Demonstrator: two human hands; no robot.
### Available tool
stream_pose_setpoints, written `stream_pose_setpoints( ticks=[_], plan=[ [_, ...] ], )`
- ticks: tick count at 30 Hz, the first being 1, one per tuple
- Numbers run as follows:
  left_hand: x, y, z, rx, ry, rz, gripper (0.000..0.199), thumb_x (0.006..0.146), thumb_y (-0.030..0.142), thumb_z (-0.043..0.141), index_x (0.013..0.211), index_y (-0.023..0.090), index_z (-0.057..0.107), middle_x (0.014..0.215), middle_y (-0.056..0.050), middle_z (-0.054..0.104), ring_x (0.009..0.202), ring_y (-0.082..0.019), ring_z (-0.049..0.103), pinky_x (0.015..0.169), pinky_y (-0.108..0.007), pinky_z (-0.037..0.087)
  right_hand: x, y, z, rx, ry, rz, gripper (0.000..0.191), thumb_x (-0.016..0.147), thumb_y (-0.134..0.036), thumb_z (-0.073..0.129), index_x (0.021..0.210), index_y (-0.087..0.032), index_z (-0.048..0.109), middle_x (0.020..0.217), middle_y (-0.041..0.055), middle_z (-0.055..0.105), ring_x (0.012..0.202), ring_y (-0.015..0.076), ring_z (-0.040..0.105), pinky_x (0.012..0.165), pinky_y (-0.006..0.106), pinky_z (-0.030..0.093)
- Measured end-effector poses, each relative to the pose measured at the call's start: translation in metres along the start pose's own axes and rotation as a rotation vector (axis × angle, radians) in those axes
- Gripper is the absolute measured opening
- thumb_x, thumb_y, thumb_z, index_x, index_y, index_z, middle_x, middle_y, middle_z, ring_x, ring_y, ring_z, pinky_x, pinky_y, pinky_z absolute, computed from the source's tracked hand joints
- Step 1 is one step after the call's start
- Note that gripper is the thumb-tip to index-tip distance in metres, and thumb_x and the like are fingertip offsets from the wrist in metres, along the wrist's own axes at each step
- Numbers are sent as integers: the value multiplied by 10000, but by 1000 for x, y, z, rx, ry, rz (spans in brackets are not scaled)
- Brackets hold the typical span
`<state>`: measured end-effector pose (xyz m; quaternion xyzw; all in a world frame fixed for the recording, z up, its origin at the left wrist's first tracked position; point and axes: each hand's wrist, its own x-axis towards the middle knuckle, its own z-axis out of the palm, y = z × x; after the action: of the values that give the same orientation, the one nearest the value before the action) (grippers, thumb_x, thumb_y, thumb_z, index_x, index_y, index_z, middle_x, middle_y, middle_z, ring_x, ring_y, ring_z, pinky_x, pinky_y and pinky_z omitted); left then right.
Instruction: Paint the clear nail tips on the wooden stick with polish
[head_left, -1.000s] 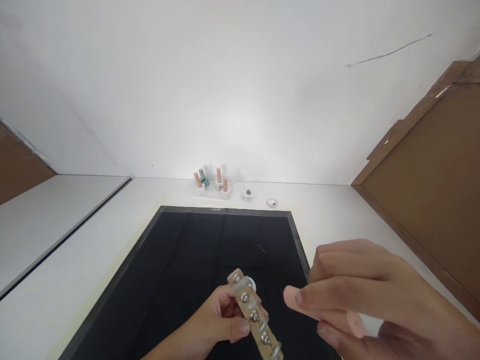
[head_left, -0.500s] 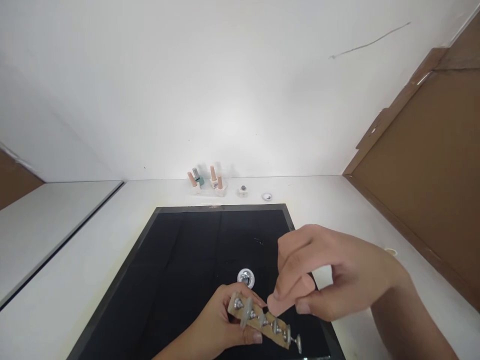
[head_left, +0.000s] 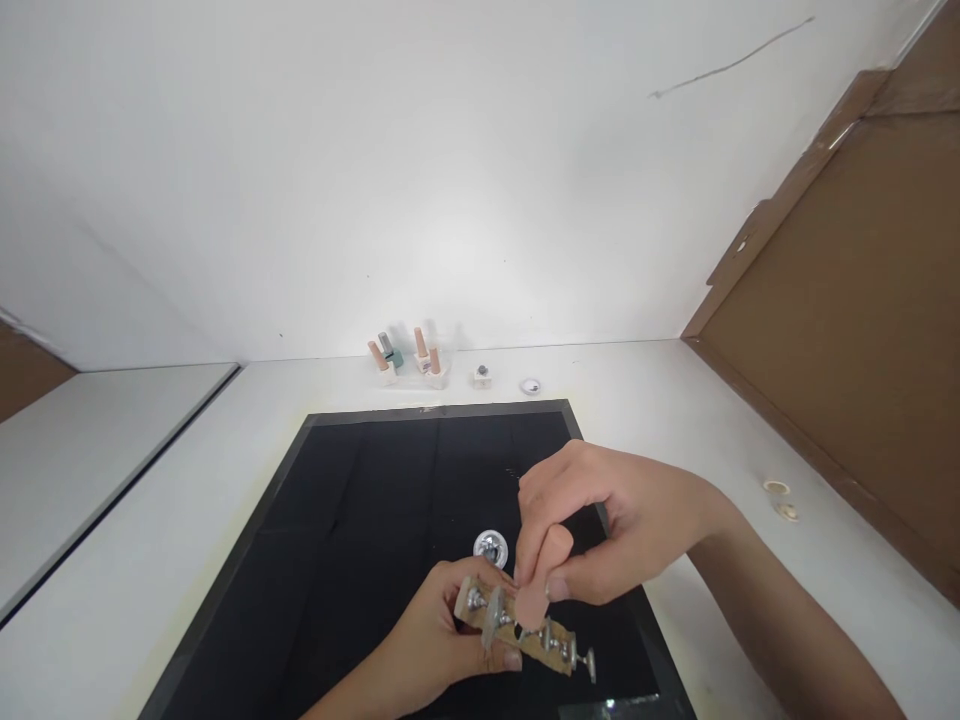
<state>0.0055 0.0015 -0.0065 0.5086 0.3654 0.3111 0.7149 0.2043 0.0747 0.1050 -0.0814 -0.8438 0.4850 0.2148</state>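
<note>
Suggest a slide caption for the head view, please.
Left hand holds a studded strip over a black mat; right hand brushes it.

Two bare hands show, each with its forearm running off the lower edge; the left hand [head_left: 439, 640] has no ring, band or glove; the right hand [head_left: 600, 530] likewise wears nothing; its wrist and forearm are uncovered, no sleeve in sight; fingernails short, plain, unpainted.
</note>
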Motion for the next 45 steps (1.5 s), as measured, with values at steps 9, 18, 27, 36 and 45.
stream_pose_setpoints(
  ticks=[9, 18, 27, 36, 45],
  plan=[
    [0, -6, -3, -63, -19, 6, 334, 550, 268, 830, 803, 158, 643, 817, -45, 655, 767, -187, 602, 687, -300, 462, -5, 2, -3, -55, -19, 104, 114, 811, -119, 559, 832, -133, 670, 775, 37, 742, 623, 97, 594, 594, 229, 459],
    [-2, 0, -3, 9, 4, -22, 341, 553, 296, 828, 796, 134, 652, 680, -5, 617, 627, -124, 549, 584, -235, 436, -3, 1, -1, -14, -49, 61, 127, 842, -189, 575, 884, -128, 679, 795, 46, 737, 685, 107, 616, 667, 256, 487],
    [-2, -5, -4, -155, -12, -21, 348, 531, 240, 848, 812, 152, 663, 839, -44, 702, 769, -171, 638, 680, -282, 486, -6, 2, -3, -41, 22, 86, 133, 842, -171, 565, 899, -132, 679, 802, 51, 744, 665, 105, 604, 619, 247, 469],
    [-2, -7, -8, -205, -22, -7, 346, 526, 237, 853, 807, 153, 669, 827, -37, 730, 748, -162, 648, 683, -278, 491, -5, 2, -4, -36, -11, 101, 131, 836, -150, 571, 911, -130, 676, 813, 60, 747, 698, 116, 619, 664, 263, 477],
    [-2, -13, -9, -276, -46, 29, 298, 555, 163, 837, 812, 175, 684, 848, -17, 742, 761, -154, 671, 677, -243, 496, -7, 3, -4, -42, 29, 90, 139, 832, -172, 580, 924, -150, 682, 800, 51, 745, 687, 120, 617, 626, 257, 471]
  ],
)
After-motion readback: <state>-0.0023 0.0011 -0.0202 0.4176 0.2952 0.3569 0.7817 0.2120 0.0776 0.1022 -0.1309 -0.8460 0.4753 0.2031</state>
